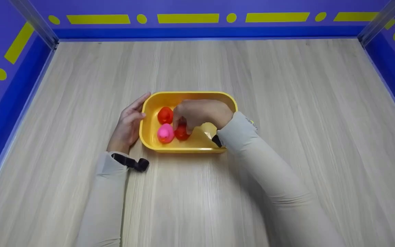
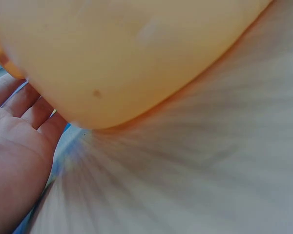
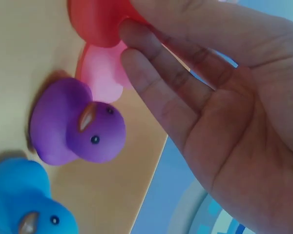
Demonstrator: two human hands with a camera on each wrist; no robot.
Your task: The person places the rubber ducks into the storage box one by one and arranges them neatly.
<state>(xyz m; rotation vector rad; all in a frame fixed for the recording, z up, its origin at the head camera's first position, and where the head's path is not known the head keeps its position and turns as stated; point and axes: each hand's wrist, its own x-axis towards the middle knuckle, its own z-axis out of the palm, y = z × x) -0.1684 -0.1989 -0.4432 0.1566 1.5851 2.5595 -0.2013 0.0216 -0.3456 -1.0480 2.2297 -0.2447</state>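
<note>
Watching remotely, I see the right hand (image 1: 201,111) pinching the nearer red duck (image 1: 182,134) directly below it in the yellow box (image 1: 187,150), right of the pink duck (image 1: 165,133); the left hand (image 1: 127,125), fingers straight, touches the box's left end.

yellow tub (image 1: 188,149), red duck (image 1: 165,115), pink duck (image 1: 165,133), purple duck (image 3: 73,124), blue duck (image 3: 31,195)
far wall (image 1: 190,6) purple with yellow dashes (image 1: 188,18), dots (image 1: 231,18)

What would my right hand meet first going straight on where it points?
The red toy duck right at your right hand's fingers; beyond it, probably the yellow basin, though depth is unclear.
</note>
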